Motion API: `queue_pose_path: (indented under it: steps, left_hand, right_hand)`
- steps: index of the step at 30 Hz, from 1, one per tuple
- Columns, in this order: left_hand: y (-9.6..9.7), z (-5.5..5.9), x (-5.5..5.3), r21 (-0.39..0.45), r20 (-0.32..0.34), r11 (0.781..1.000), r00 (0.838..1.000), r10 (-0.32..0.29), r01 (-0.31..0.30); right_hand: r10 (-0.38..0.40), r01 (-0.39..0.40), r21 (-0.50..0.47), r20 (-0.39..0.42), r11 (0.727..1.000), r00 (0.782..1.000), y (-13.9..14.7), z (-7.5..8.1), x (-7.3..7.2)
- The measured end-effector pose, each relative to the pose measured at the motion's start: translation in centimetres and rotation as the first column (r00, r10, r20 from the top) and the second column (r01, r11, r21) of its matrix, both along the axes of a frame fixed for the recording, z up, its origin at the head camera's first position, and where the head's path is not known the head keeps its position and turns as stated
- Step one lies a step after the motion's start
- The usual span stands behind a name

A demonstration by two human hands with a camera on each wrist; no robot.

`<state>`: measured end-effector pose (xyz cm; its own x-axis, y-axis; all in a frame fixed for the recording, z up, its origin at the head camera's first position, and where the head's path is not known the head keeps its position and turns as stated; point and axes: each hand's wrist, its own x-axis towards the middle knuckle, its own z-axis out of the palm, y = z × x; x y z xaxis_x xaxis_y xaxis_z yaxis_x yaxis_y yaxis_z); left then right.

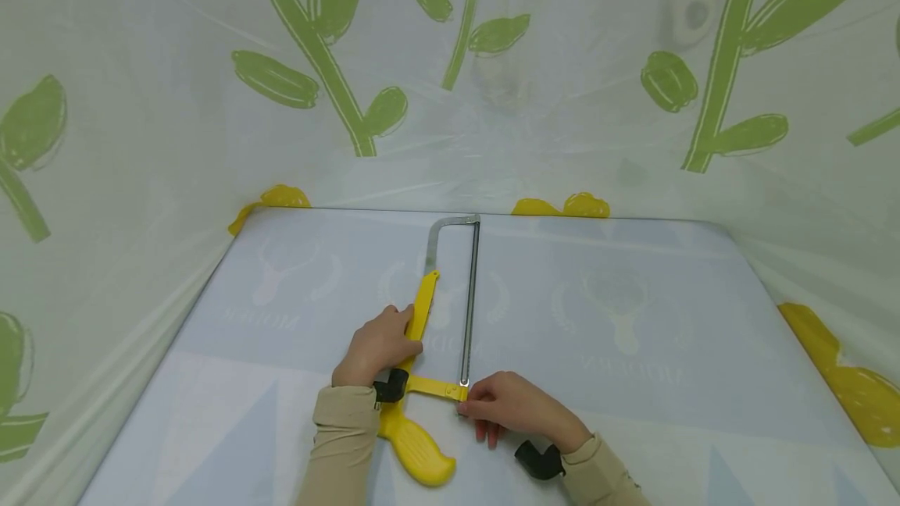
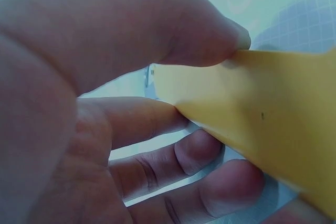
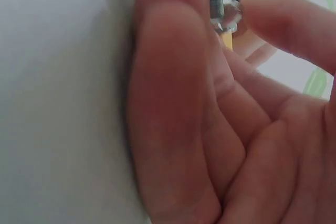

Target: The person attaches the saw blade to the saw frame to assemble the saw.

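A hacksaw with a yellow frame lies on the table, its grey metal bow pointing away and its yellow handle toward me. The blade runs along the right side of the saw. My left hand grips the frame's back, thumb on one edge and fingertips on the other, as the left wrist view shows. At the near end of the blade, my right hand pinches a small metal tightening nut between thumb and index finger. Its other fingers curl loosely close to the tabletop.
The table has a pale cover with faint deer-head prints. A whitish sheet with green leaves and yellow flowers hangs behind it and at both sides. Black wrist devices sit at both cuffs, the left one overlapping the saw.
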<state>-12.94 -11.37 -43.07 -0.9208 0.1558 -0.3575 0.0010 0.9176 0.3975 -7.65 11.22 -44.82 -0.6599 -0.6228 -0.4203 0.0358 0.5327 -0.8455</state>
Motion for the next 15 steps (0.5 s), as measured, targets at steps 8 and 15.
queue_pose_path:
  steps: [8, 15]
  left_hand:
    - [-0.02, -0.02, -0.02, 0.004, 0.0, 1.0, 1.0, 0.008, -0.008]
    - [-0.01, -0.13, -0.03, 0.004, -0.003, 1.0, 1.0, 0.002, -0.002]
  right_hand:
    - [0.038, -0.037, 0.009, -0.049, 0.999, 0.998, 0.24, 0.14, -0.15]
    - [0.014, -0.012, 0.031, -0.067, 0.999, 0.998, 0.2, -0.1, -0.11]
